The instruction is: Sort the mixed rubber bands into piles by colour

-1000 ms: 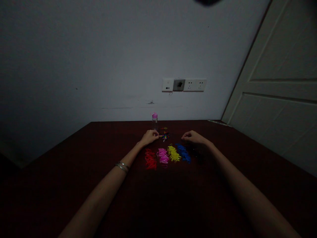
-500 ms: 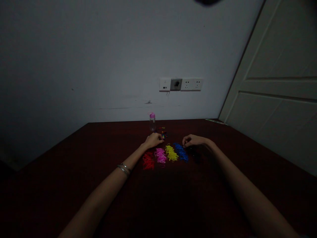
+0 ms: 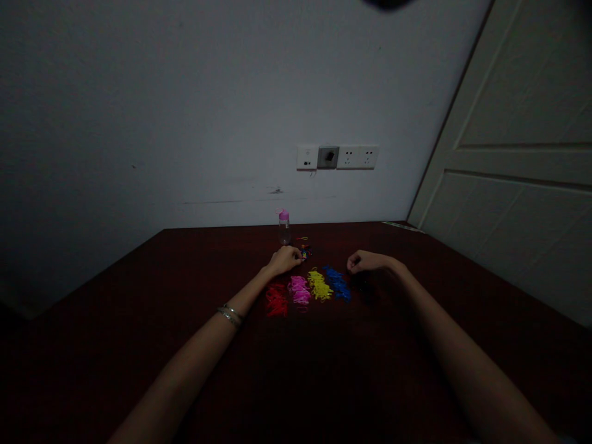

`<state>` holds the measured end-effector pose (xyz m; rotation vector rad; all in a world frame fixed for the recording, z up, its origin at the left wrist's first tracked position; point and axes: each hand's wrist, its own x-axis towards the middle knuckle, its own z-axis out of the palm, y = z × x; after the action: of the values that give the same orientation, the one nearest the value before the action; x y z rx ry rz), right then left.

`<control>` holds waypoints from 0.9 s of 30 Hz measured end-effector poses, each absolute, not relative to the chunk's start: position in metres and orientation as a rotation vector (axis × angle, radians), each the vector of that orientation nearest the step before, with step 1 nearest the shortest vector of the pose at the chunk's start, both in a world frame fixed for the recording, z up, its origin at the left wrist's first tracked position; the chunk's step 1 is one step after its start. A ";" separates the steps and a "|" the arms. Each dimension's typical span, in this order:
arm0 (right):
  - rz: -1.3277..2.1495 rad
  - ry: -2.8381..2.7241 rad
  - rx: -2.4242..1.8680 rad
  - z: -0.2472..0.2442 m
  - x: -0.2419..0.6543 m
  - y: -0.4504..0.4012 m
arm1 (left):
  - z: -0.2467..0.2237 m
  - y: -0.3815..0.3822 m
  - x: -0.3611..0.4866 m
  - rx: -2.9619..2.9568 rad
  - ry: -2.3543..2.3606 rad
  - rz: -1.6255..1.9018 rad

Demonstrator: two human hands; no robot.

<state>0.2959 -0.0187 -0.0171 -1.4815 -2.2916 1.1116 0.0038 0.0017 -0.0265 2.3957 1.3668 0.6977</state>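
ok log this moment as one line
left hand: at mixed bands | right hand: curled, by blue pile | table: four colour piles

head cam | forward-down over table (image 3: pixel 139 345) | faces wall | hands far

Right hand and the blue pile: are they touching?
Apart. The head view shows the right hand curled on the table, with a strip of dark tabletop between it and the blue pile.

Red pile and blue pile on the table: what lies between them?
In the head view, between the red pile and the blue pile lie a pink pile and a yellow pile, in one row.
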 end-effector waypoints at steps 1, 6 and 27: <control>1.116 -2.283 -1.485 -0.016 0.296 -0.020 | -0.026 0.004 0.003 2.388 1.370 0.699; 1.120 -2.181 -1.491 -0.012 0.296 -0.025 | -0.022 0.010 0.001 2.335 1.346 0.714; 0.803 -1.770 -1.500 -0.044 0.308 -0.011 | -0.007 0.000 -0.014 2.275 1.073 0.607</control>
<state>0.3083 -0.0108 -0.0443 -1.5000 -1.7698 0.8031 -0.0142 -0.0002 -0.0067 2.2750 1.0725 0.6066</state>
